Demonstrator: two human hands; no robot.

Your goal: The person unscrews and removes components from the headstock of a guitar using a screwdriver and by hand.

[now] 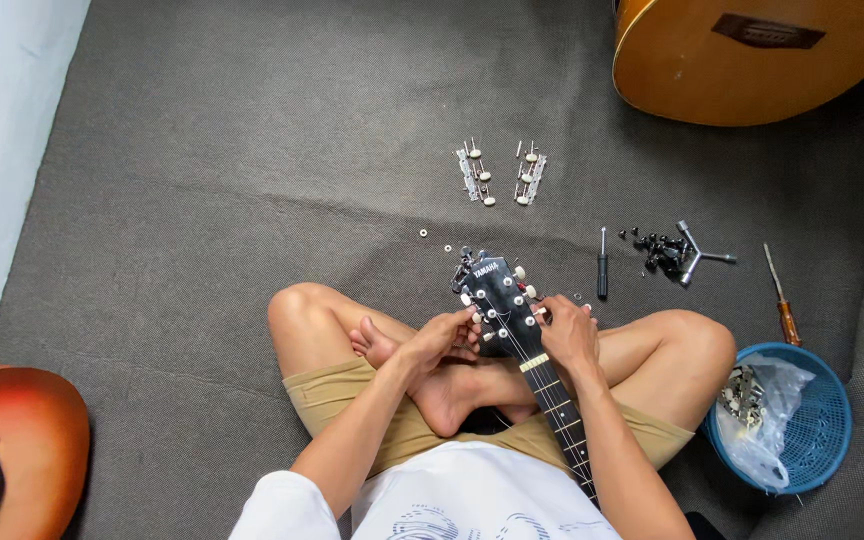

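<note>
A blue basket (820,420) sits beside the person's right knee, holding a crumpled clear plastic bag (767,425) with small metal parts inside — too small to identify. The black guitar headstock (500,300) rests over the crossed legs, its neck running down toward the lap. The left hand (442,338) pinches at the headstock's left edge, fingers narrowed on a tuner; the right hand (564,330) grips the right edge, fingers curled — what it pinches cannot be made out. Two tuner strips (500,175) lie on the grey carpet beyond. A sunburst guitar (7,450) and an amber guitar (742,55) are cut off by the frame.
</note>
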